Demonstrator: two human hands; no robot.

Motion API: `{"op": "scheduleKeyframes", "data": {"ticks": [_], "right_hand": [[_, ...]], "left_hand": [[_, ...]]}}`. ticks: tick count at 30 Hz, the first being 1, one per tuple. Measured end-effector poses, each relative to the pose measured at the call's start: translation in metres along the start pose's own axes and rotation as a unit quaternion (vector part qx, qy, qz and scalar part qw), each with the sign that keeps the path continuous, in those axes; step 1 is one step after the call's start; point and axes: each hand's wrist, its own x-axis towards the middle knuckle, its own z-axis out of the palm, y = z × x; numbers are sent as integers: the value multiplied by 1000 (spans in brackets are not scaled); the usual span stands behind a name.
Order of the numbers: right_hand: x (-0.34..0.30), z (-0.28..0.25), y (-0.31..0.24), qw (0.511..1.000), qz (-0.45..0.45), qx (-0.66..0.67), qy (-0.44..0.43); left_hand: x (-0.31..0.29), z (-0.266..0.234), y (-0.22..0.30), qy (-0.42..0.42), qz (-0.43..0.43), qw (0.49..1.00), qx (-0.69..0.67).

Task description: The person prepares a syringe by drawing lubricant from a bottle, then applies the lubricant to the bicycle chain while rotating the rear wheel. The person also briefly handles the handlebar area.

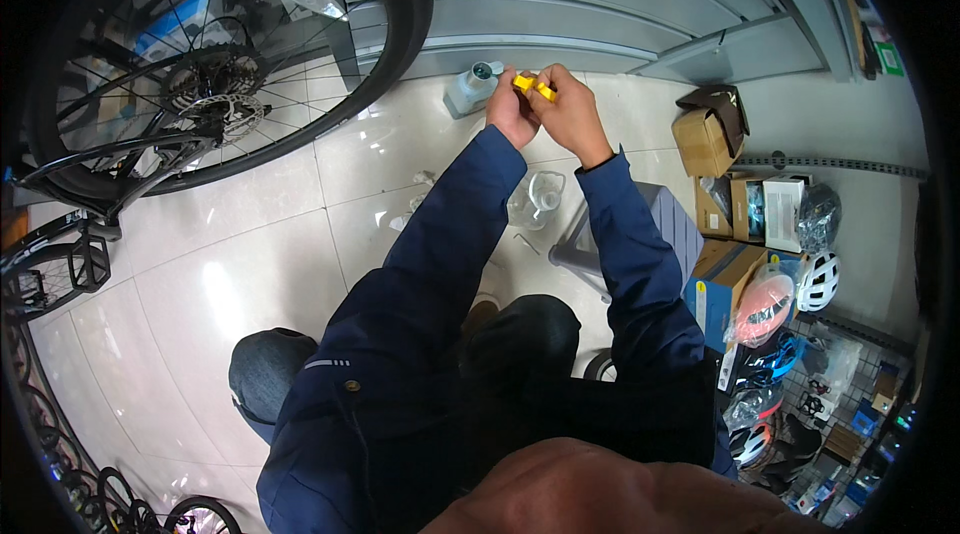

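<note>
Both my hands meet in front of me, at the far side of the floor near the grey panelled wall. Between their fingertips is a small bright yellow plastic-looking piece (pixel 523 83); its exact kind is too small to make out. My left hand (pixel 511 116) is closed, its fingers at the piece's left part. My right hand (pixel 572 114) pinches at its right part, and the fingers partly cover it. Just left of my left hand, a blue-grey bottle (pixel 466 94) stands on the floor, its round dark mouth or top facing up.
A bicycle wheel (pixel 408 29) with a black tyre fills the upper left. Between my forearms, clear plastic containers (pixel 545 191) sit on the tiled floor. A grey stool (pixel 672 224) is by my right forearm. Cardboard boxes (pixel 703 142) and helmets (pixel 765 304) line the right side.
</note>
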Motion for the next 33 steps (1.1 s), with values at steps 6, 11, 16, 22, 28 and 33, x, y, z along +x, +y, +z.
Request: {"op": "scheduleKeyframes", "data": {"ticks": [6, 11, 16, 22, 28, 33], "right_hand": [[6, 4, 2, 999, -4, 28, -27], [8, 3, -1, 999, -1, 18, -39], [6, 0, -3, 999, -2, 4, -50], [5, 3, 1, 998, 13, 27, -46], [-2, 22, 3, 998, 34, 49, 24], [-4, 24, 1, 997, 58, 39, 32]], "left_hand": [[6, 8, -6, 28, 66, 997, -30], [8, 9, -5, 38, 88, 994, -43], [7, 10, -6, 78, 83, 993, 0], [8, 11, -3, 71, 87, 994, -1], [14, 4, 0, 51, 66, 995, -49], [14, 2, -1, 63, 79, 994, -50]]}}
